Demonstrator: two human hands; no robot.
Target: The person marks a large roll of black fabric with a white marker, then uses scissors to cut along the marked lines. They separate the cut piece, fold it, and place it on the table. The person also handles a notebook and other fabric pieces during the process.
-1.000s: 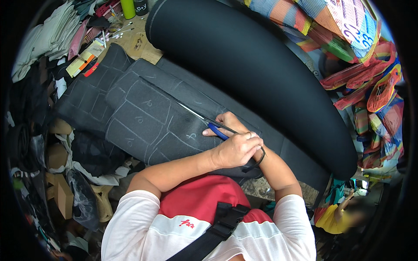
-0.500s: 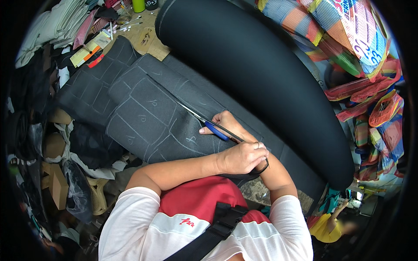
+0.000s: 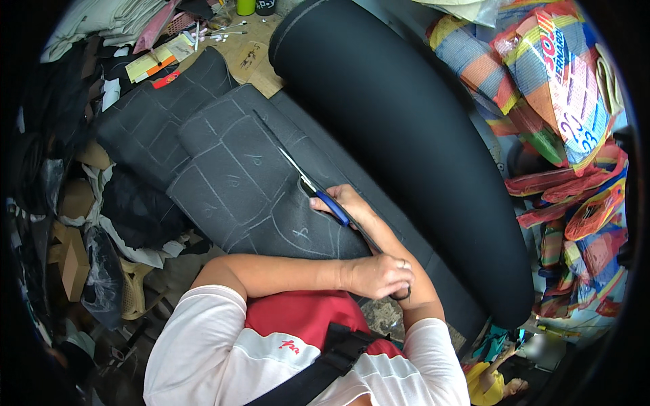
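Dark grey fabric (image 3: 233,186) marked with pale chalk lines lies in front of me, its near edge by my red and white shirt. My right hand (image 3: 344,201) is closed round scissors (image 3: 332,208) with blue and black handles. Their blades point to the far left, along a long cut edge in the fabric. My left hand (image 3: 379,275) crosses over and pinches the near end of a narrow dark strip (image 3: 369,239), stretched beside the scissors and over my right forearm. A dark curled end shows below the left fingers.
A big black roll (image 3: 406,142) lies along the right side. Another chalk-marked dark piece (image 3: 162,122) is at the far left, with a red-handled tool (image 3: 166,80) beyond it. Checked bags (image 3: 535,81) hang at the right. Boxes (image 3: 73,264) crowd the lower left; another person (image 3: 489,381) is at lower right.
My left hand has pulled nearer to my body with the strip, away from the right hand. The whole view has shifted a little. The right hand keeps its grip on the scissors.
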